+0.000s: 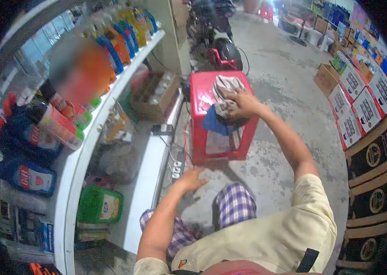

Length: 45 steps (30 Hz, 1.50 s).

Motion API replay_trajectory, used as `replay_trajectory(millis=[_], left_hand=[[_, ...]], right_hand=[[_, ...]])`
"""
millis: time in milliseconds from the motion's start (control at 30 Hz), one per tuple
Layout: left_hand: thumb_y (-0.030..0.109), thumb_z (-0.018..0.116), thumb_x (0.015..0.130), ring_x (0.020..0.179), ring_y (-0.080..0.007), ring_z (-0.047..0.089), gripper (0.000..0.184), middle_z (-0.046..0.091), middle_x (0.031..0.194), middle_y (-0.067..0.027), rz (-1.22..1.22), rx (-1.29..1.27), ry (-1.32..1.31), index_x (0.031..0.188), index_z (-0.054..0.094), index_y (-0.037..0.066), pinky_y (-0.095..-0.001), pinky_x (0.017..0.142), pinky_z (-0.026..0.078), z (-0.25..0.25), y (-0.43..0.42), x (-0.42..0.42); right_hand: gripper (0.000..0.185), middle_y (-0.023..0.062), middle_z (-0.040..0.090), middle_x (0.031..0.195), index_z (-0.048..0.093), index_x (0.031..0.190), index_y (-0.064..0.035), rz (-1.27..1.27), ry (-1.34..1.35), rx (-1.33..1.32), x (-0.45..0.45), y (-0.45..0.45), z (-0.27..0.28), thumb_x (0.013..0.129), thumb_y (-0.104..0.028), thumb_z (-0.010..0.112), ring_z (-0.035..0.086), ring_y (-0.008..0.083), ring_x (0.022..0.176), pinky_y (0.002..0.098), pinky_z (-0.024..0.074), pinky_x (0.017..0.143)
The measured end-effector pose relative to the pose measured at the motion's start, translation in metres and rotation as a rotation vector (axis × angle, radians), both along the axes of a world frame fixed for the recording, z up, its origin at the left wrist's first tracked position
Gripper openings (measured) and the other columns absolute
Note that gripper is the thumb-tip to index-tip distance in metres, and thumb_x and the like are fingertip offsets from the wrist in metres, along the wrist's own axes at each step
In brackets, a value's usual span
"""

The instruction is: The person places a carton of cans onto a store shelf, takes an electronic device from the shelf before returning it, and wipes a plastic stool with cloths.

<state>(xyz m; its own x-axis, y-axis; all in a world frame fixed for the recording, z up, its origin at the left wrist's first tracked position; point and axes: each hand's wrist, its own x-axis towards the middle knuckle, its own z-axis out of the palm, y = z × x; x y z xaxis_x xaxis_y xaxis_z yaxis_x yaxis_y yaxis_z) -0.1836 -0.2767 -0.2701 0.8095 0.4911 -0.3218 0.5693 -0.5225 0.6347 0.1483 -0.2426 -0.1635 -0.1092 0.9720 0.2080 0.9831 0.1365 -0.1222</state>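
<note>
My right hand [245, 104] grips a bunched, light patterned cloth [228, 86] on top of a red plastic stool [200, 87]. A dark blue part [216, 122] hangs over the stool's front edge below that hand; I cannot tell whether it belongs to the same cloth. Lower down, my left hand [190, 180] is held in the air in front of the stool, near the shelf's bottom edge. Its fingers are apart and nothing is in them.
At left, a white shelf [111, 98] carries several bottles, with blue Gift bottles [35, 178] among them. A green container [101, 204] and a cardboard box [157, 96] sit lower. Cables [175, 158] run beside the stool. A motorbike [216, 32] stands behind; stacked cartons [372, 156] line the right.
</note>
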Motion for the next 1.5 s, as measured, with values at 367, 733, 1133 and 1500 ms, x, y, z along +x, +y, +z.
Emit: replay_trajectory(millis=[367, 733, 1133, 1500], left_hand=[[0.046, 0.056, 0.074, 0.114, -0.0372, 0.039, 0.066, 0.039, 0.123, -0.024, -0.081, 0.005, 0.124, 0.124, 0.039, 0.006, -0.0394, 0.095, 0.033, -0.032, 0.01, 0.014], [0.043, 0.053, 0.078, 0.102, -0.0409, 0.046, 0.059, 0.043, 0.114, -0.024, -0.14, 0.033, 0.191, 0.124, 0.038, 0.011, -0.0461, 0.087, 0.037, 0.002, -0.015, -0.01], [0.033, 0.054, 0.078, 0.111, -0.0398, 0.038, 0.057, 0.042, 0.116, -0.0223, -0.239, -0.165, 0.167, 0.127, 0.034, 0.013, -0.0485, 0.094, 0.03, -0.012, -0.038, -0.014], [0.051, 0.059, 0.073, 0.096, -0.0227, 0.05, 0.076, 0.046, 0.118, -0.0147, 0.932, -1.545, -0.085, 0.13, 0.03, 0.011, -0.0352, 0.083, 0.038, -0.003, -0.082, -0.044]], right_hand=[[0.103, 0.0283, 0.024, 0.13, 0.032, 0.13, -0.017, -0.346, 0.059, -0.024, -0.009, 0.016, 0.025, 0.046, -0.065, 0.068, 0.025, 0.0449, 0.119, 0.0521, 0.0264, 0.095], [0.121, 0.0225, 0.025, 0.134, 0.009, 0.135, -0.0055, -0.421, 0.106, -0.672, 0.007, 0.086, 0.043, 0.047, -0.062, 0.07, 0.03, 0.0318, 0.122, 0.0408, 0.0303, 0.097], [0.079, 0.0202, 0.042, 0.116, 0.039, 0.125, -0.0263, -0.115, -0.058, -0.387, -0.03, 0.143, 0.008, 0.054, -0.039, 0.071, 0.042, 0.039, 0.107, 0.0422, 0.0352, 0.092], [0.041, 0.019, 0.055, 0.096, 0.055, 0.106, -0.0174, -0.417, 0.172, -0.289, -0.088, 0.086, 0.032, 0.067, -0.027, 0.061, 0.056, 0.036, 0.083, 0.0442, 0.0467, 0.071]])
